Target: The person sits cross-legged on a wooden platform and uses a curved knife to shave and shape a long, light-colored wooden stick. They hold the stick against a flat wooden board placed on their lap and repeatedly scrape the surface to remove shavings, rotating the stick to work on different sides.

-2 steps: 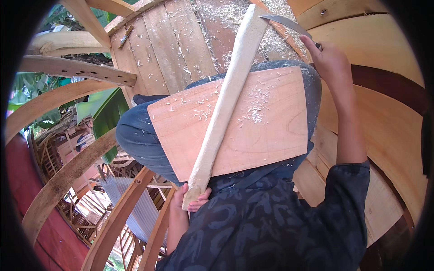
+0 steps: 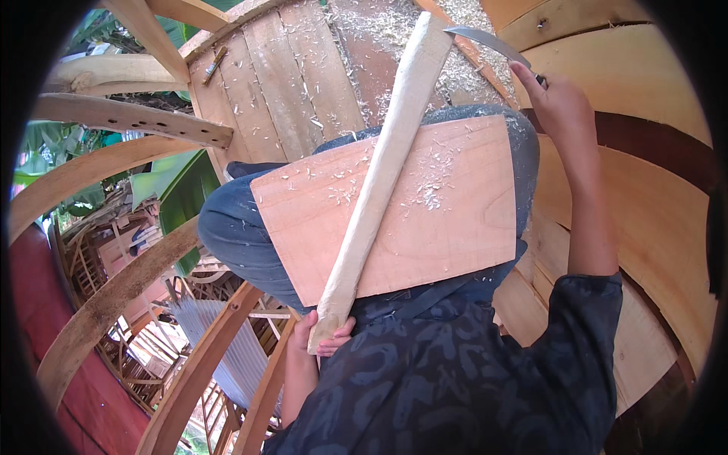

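Note:
A long, pale, roughly shaved wooden bar slants across my lap, resting on a flat reddish board strewn with small shavings. My left hand is wrapped around the bar's near end, close to my body. At the far right, my right hand grips the dark handle of a curved knife, mostly hidden in the fist. The blade points left and its tip is beside the far end of the bar; whether it touches the wood I cannot tell.
Wood shavings litter the plank floor beyond my knees. A small brush-like object lies at the far left. Curved ribs stand on the left, with a drop and green leaves behind. Curved planks rise close to my right arm.
The whole scene sits very slightly farther right and lower in view. Both hands keep their grips, and the knife stays beside the bar's far end.

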Demonstrator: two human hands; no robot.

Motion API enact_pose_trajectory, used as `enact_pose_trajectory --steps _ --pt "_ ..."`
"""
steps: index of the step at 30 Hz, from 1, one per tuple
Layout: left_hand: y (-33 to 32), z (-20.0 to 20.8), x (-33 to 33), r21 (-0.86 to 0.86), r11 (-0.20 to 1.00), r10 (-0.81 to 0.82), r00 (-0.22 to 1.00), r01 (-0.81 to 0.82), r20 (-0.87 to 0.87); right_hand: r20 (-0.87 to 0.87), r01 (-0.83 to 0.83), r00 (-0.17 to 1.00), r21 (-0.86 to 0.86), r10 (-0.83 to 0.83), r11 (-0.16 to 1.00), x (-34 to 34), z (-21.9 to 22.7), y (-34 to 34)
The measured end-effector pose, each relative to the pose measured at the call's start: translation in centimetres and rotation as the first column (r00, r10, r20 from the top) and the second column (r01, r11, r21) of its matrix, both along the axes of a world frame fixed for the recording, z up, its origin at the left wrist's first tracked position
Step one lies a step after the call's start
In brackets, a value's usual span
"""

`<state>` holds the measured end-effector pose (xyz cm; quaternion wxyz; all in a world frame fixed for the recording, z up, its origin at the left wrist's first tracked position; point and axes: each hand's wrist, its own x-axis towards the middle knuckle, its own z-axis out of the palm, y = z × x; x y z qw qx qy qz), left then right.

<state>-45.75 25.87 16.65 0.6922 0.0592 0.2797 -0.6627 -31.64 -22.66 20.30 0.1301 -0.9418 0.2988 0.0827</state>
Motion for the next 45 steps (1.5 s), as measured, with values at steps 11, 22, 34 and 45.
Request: enact_pose_trajectory --steps 11,22,34,45 --pt "-0.5 2.3 0.8 0.156 0.984 -0.111 0.986 0.091 0.126 0.068 -0.467 0.883 0.025 0.464 0.884 -1.9 1.0 7.3" --pt "-0.4 2.4 1.0 0.284 0.944 -0.252 0.921 0.166 0.297 0.082 -0.358 0.932 0.040 0.354 0.933 -1.0 1.2 5.1" --pt "-0.8 3.1 1.4 0.383 0.910 -0.322 0.851 0.158 0.414 0.026 -0.195 0.981 0.041 0.194 0.980 1.5 1.9 2.1" --pt "-0.6 3.4 0.9 0.441 0.885 -0.367 0.803 0.146 0.470 0.017 -0.159 0.987 0.077 0.158 0.984 0.0 1.5 2.3"
